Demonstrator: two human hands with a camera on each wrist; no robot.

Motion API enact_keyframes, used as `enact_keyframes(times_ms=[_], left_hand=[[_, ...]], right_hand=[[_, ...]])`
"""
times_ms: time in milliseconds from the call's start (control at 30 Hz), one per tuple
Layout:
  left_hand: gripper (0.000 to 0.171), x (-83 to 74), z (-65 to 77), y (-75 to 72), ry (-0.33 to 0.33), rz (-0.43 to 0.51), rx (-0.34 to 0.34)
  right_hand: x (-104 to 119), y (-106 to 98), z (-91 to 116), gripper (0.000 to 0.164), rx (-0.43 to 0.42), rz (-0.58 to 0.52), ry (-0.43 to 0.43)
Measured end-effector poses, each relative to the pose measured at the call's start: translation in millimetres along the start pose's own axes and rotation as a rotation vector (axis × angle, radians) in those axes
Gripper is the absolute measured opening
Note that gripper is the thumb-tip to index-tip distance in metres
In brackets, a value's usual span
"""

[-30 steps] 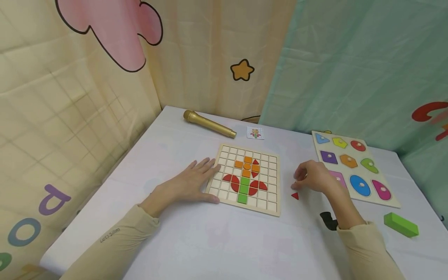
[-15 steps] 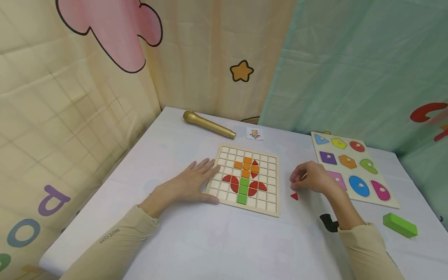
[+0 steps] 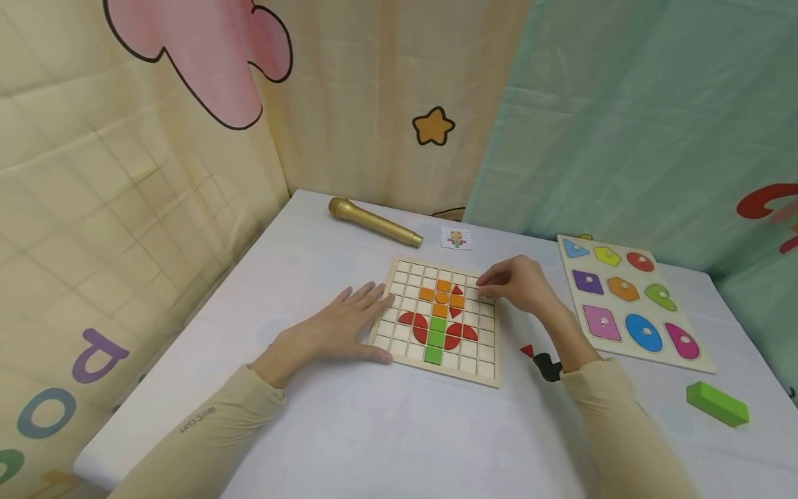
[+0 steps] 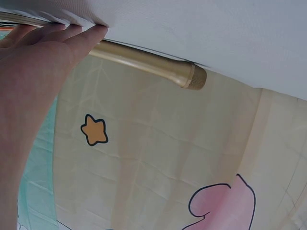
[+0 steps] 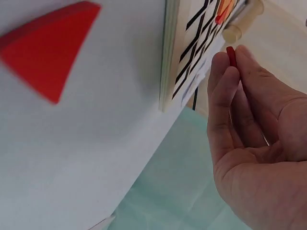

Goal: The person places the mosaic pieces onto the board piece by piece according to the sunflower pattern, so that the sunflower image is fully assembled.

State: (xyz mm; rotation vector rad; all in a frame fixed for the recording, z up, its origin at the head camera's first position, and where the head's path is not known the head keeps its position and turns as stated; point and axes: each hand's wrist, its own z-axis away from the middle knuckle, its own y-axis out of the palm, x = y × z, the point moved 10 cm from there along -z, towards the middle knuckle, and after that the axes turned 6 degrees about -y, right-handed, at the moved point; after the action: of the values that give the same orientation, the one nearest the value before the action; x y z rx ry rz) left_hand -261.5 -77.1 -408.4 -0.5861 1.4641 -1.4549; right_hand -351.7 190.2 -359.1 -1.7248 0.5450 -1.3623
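A square wooden grid board point(image 3: 469, 378) lies on the table, with orange, red and green pieces forming a flower among its white tiles. My left hand point(image 3: 339, 327) rests with spread, straight fingers at its left edge. My right hand point(image 3: 519, 283) is over the board's upper right part. In the right wrist view, its thumb and fingers pinch a small red piece point(image 5: 231, 56) edge-on, whose full outline is hidden. A loose red triangle point(image 3: 527, 351) lies right of the board, below the right hand.
Behind the board are a gold microphone point(image 3: 374, 223) and a small picture card point(image 3: 456, 238) with a flower pattern. A knobbed shape puzzle point(image 3: 703, 364) and a green block point(image 3: 717, 404) lie on the right. Printed curtains point(image 3: 374, 90) stand behind the table.
My right hand has moved up and left from beside the loose red triangle to over the board's upper right part, carrying a red piece. The left hand stays in place.
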Motion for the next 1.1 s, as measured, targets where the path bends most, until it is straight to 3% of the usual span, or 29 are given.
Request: enact_keyframes(times_ms=[300,533,733,1100], left_hand=[[0.116,-0.9,-0.1,0.0,-0.001,0.014,0.006],[0.116,-0.4,-0.7,0.2,0.000,-0.002,0.004],[0.116,-2.1,-0.3,-0.8,0.002,0.001,0.010],[0.115,-2.5,0.2,-2.0,0.003,-0.001,0.004]], right_hand=[[29.9,19.8,-36.6,0.009,-0.022,-0.061,-0.061],[50.8,40.6,-56.3,0.008,0.037,-0.086,-0.160],[51.5,55.0,-64.0,0.007,0.094,-0.096,-0.125],[53.1,59.4,-62.6,0.009,0.072,-0.135,-0.118]])
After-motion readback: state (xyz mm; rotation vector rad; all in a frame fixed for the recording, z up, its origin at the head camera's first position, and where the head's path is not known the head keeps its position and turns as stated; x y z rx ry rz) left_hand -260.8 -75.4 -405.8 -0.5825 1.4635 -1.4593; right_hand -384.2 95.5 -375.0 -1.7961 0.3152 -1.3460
